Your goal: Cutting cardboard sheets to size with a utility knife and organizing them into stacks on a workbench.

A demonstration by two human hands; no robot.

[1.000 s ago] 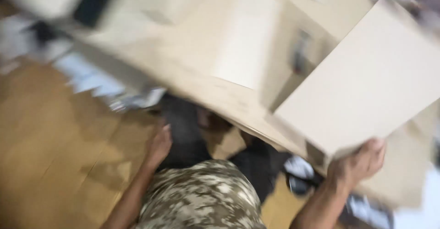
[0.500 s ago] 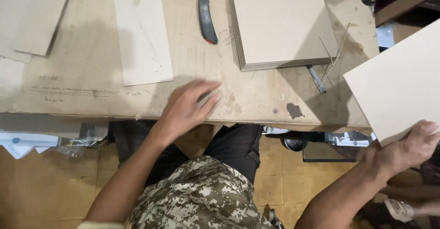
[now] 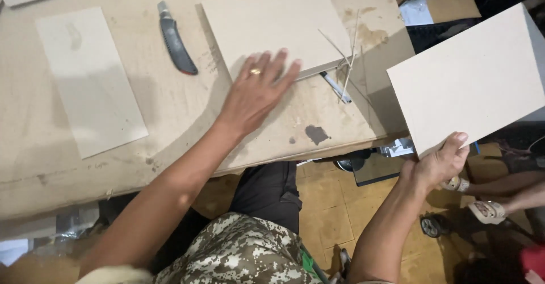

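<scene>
My left hand (image 3: 256,89) lies flat, fingers spread, on the cardboard-covered work table (image 3: 170,119), its fingertips resting on the near edge of a stack of grey boards (image 3: 272,20). A ring shows on one finger. My right hand (image 3: 440,162) grips the lower corner of a separate grey board (image 3: 471,76), held in the air off the table's right edge. A grey utility knife (image 3: 176,42) lies left of the stack.
A pale rectangular sheet (image 3: 91,79) lies at the table's left. A pen (image 3: 335,86) and thin sticks (image 3: 346,62) sit just right of the stack. Another person's sandalled feet (image 3: 482,207) are on the tiled floor at the right.
My left hand slid up the table and now touches the stack of boards. My right hand still holds the board, and the view has come closer.
</scene>
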